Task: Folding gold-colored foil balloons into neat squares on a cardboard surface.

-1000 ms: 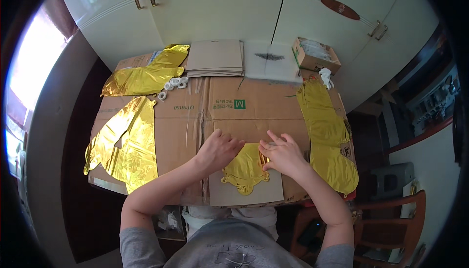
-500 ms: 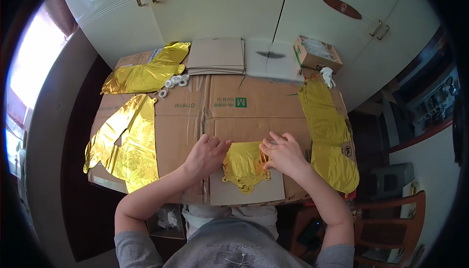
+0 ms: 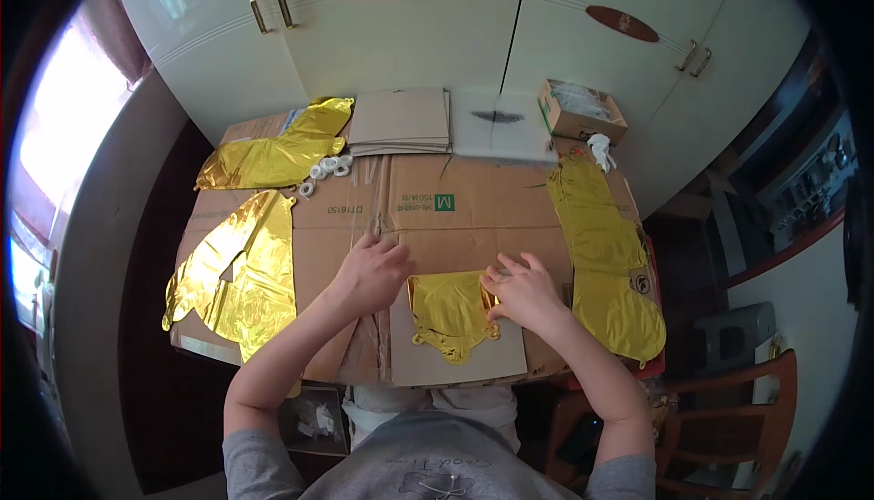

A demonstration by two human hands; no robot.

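A gold foil balloon (image 3: 452, 304), folded flat into a compact shape with small tabs along its near edge, lies on a grey-brown card (image 3: 428, 368) at the table's near middle. My right hand (image 3: 526, 292) rests at the balloon's right edge, its fingers spread and fingertips touching the foil. My left hand (image 3: 371, 274) is just off the balloon's upper left corner, apart from it, over the cardboard. Its fingers are loosely bent, and nothing shows in them.
Flat gold foil balloons lie at the left (image 3: 264, 272), far left (image 3: 273, 154) and right (image 3: 605, 263) on the cardboard tabletop (image 3: 510, 199). White rolls (image 3: 328, 168), stacked cards (image 3: 401, 120), a plastic-wrapped pack (image 3: 501, 127) and an open box (image 3: 583, 116) line the back.
My left hand has left the foil's left edge and moved up and to the left. My right hand stays at the right edge. The view has shifted slightly.
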